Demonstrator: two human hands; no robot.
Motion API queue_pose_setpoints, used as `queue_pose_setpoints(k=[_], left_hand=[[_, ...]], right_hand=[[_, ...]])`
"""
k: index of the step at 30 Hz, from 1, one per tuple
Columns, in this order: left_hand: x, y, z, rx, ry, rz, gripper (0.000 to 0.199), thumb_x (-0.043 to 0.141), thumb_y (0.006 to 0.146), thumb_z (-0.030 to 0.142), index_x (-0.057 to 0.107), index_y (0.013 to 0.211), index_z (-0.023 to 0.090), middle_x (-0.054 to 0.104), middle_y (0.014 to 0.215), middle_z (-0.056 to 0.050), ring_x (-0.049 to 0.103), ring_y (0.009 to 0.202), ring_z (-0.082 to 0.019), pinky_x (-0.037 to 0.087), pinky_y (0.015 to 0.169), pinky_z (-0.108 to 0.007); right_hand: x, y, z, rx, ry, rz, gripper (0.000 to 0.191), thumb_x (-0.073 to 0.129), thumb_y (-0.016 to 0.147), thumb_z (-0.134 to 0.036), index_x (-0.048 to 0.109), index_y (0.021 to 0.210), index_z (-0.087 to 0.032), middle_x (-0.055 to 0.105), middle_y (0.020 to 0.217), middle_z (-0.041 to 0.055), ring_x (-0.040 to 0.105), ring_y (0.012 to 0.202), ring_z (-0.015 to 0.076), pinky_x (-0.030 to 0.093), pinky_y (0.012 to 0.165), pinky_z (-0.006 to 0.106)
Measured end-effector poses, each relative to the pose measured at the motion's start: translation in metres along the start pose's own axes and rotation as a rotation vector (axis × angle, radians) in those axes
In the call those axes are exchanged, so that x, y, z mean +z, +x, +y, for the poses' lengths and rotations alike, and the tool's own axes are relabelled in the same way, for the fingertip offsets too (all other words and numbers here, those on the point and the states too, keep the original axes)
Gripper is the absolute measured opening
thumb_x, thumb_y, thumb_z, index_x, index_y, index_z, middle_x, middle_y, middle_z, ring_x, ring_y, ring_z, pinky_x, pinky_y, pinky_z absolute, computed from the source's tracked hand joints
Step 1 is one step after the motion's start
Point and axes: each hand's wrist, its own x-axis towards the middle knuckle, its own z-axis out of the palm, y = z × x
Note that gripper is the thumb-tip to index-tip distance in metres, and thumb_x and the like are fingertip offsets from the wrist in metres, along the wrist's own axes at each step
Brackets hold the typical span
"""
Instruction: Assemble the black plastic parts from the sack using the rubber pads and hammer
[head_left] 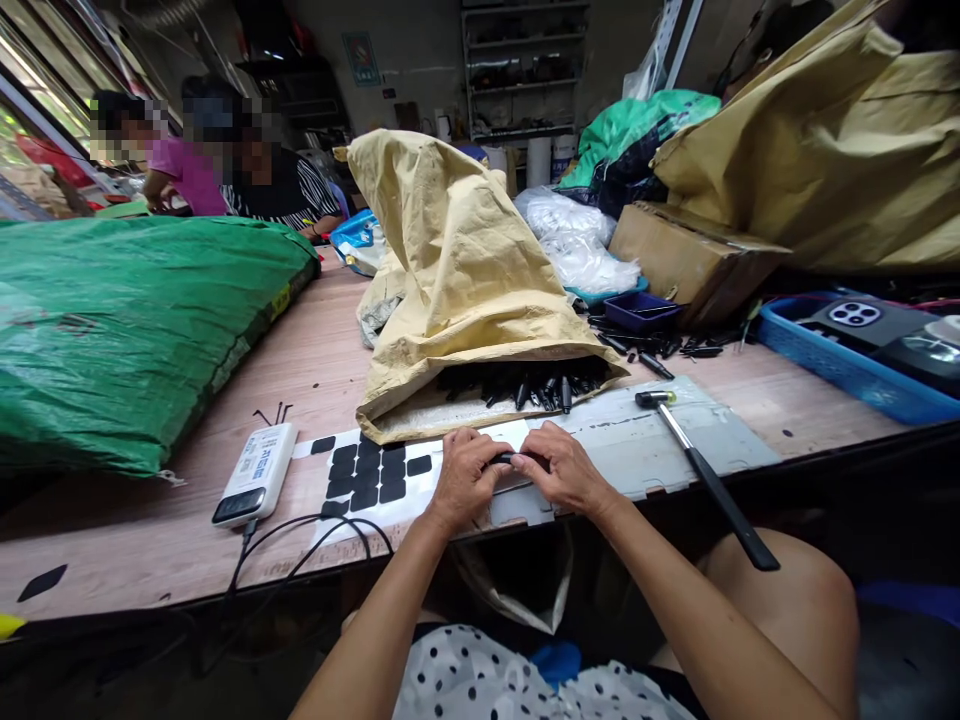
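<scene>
My left hand (468,477) and my right hand (559,468) meet over the front of the table, both closed on one small black piece (501,458). Fingers cover most of it, so its exact kind does not show. Just behind them lies the mouth of a tan sack (457,270), with many slim black parts (551,388) inside. Left of my left hand is a white sheet bearing black rounded-square stickers (367,467). To the right, a small hammer (694,455) with a black handle rests on a grey board (622,450), its handle sticking out past the table edge.
A white power bank (256,475) with black cables lies left of the sheet. A bulging green sack (142,330) fills the left side. On the right are a blue tray (862,372), a cardboard box (690,255) and a dark blue dish (641,310). Two people (277,190) sit beyond.
</scene>
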Motion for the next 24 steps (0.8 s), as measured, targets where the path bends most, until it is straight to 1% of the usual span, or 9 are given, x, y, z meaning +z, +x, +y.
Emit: queue_pose_setpoints(k=[3, 6, 9, 11, 13, 16, 18, 21, 24], left_hand=[[-0.011, 0.000, 0.010, -0.040, 0.012, 0.027, 0.018, 0.065, 0.089, 0.027, 0.074, 0.104, 0.026, 0.073, 0.092, -0.003, 0.055, 0.099, -0.025, 0.035, 0.096, -0.044], [-0.025, -0.013, 0.034, -0.057, -0.044, 0.017, 0.021, 0.060, 0.093, 0.034, 0.072, 0.106, 0.024, 0.073, 0.097, -0.005, 0.056, 0.097, -0.025, 0.039, 0.093, -0.042], [-0.025, -0.042, 0.063, -0.126, -0.308, -0.175, 0.025, 0.056, 0.096, 0.039, 0.072, 0.107, 0.024, 0.073, 0.099, -0.004, 0.061, 0.091, -0.021, 0.045, 0.086, -0.034], [-0.010, -0.065, 0.073, -0.230, -0.482, -0.399, 0.025, 0.057, 0.094, 0.041, 0.074, 0.102, 0.024, 0.073, 0.090, -0.001, 0.063, 0.082, -0.018, 0.046, 0.076, -0.028], [0.017, -0.086, 0.070, -0.372, -0.514, -0.540, 0.024, 0.063, 0.089, 0.041, 0.075, 0.096, 0.022, 0.070, 0.079, 0.000, 0.062, 0.073, -0.017, 0.043, 0.066, -0.026], [0.058, -0.106, 0.049, -0.643, -0.392, -0.541, 0.028, 0.060, 0.088, 0.039, 0.074, 0.102, 0.020, 0.072, 0.080, -0.003, 0.066, 0.077, -0.021, 0.045, 0.070, -0.029], [0.073, -0.112, 0.038, -0.763, -0.200, -0.496, 0.035, 0.057, 0.090, 0.043, 0.074, 0.105, 0.017, 0.072, 0.086, -0.008, 0.066, 0.084, -0.025, 0.047, 0.075, -0.033], [0.063, -0.109, 0.040, -0.716, -0.104, -0.514, 0.038, 0.058, 0.088, 0.045, 0.073, 0.108, 0.017, 0.072, 0.086, -0.008, 0.065, 0.082, -0.025, 0.046, 0.074, -0.034], [0.027, -0.082, 0.055, -0.519, -0.328, -0.624, 0.030, 0.066, 0.083, 0.042, 0.075, 0.102, 0.021, 0.070, 0.076, -0.001, 0.061, 0.068, -0.017, 0.042, 0.063, -0.027]], right_hand=[[-0.005, -0.002, -0.001, 0.068, 0.189, 0.131, 0.023, 0.052, 0.098, -0.040, 0.066, 0.093, -0.021, 0.063, 0.086, 0.0039, 0.052, 0.085, 0.0194, 0.041, 0.080, 0.034], [-0.008, -0.005, 0.004, 0.229, 0.434, 0.315, 0.033, 0.045, 0.100, -0.046, 0.065, 0.111, -0.022, 0.061, 0.090, 0.0035, 0.054, 0.082, 0.0181, 0.045, 0.076, 0.033], [-0.007, -0.006, 0.009, 0.330, 0.563, 0.357, 0.039, 0.046, 0.097, -0.053, 0.065, 0.111, -0.021, 0.056, 0.079, 0.0009, 0.049, 0.069, 0.0157, 0.044, 0.067, 0.030], [-0.006, -0.005, 0.011, 0.324, 0.571, 0.326, 0.040, 0.050, 0.096, -0.054, 0.068, 0.105, -0.020, 0.056, 0.077, 0.0010, 0.050, 0.069, 0.0156, 0.044, 0.067, 0.030], [-0.006, -0.004, 0.010, 0.315, 0.559, 0.312, 0.038, 0.052, 0.095, -0.053, 0.069, 0.101, -0.020, 0.057, 0.077, 0.0017, 0.052, 0.073, 0.0163, 0.046, 0.070, 0.030], [-0.006, -0.004, 0.009, 0.326, 0.547, 0.323, 0.035, 0.054, 0.095, -0.050, 0.070, 0.099, -0.020, 0.059, 0.078, 0.0019, 0.054, 0.076, 0.0167, 0.047, 0.073, 0.030], [-0.006, -0.004, 0.009, 0.320, 0.537, 0.332, 0.033, 0.054, 0.095, -0.049, 0.070, 0.099, -0.020, 0.060, 0.081, 0.0021, 0.055, 0.078, 0.0165, 0.048, 0.075, 0.030], [-0.006, -0.004, 0.009, 0.293, 0.509, 0.332, 0.033, 0.054, 0.095, -0.048, 0.070, 0.097, -0.019, 0.061, 0.082, 0.0025, 0.056, 0.078, 0.0166, 0.049, 0.076, 0.031], [-0.006, -0.003, 0.009, 0.294, 0.495, 0.323, 0.035, 0.053, 0.096, -0.049, 0.071, 0.095, -0.019, 0.062, 0.080, 0.0032, 0.058, 0.079, 0.0182, 0.050, 0.077, 0.034]])
